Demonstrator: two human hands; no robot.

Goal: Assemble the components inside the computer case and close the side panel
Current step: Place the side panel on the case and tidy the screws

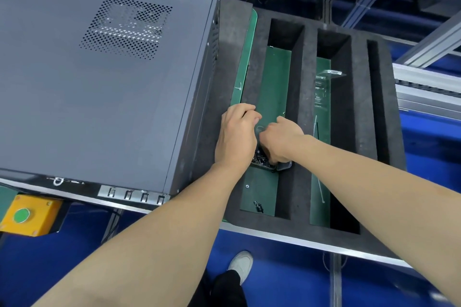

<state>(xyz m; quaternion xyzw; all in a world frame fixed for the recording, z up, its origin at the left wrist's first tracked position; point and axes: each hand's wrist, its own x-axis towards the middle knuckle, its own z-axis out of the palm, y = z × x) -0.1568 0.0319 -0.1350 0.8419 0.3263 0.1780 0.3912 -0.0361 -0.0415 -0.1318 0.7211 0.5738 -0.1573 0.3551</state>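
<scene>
Screw tray (284, 166): under both hands, right of computer case (99, 87).
Left hand (237, 132): nearer case; curled, grip unclear.
Right hand (280, 141): fingers in tray; grip hidden.

Grey computer case (199, 107) lies flat, vented side panel (74, 107) closed on top; screws (260, 158) heaped alongside

Screw tray (285, 166) mostly hidden beneath right hand (279, 142); computer case (99, 87) cropped left.

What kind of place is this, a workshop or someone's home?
Most likely a factory assembly station: a computer case lies beside a slotted foam tray holding a bin of screws, with a yellow push-button box nearby.
</scene>
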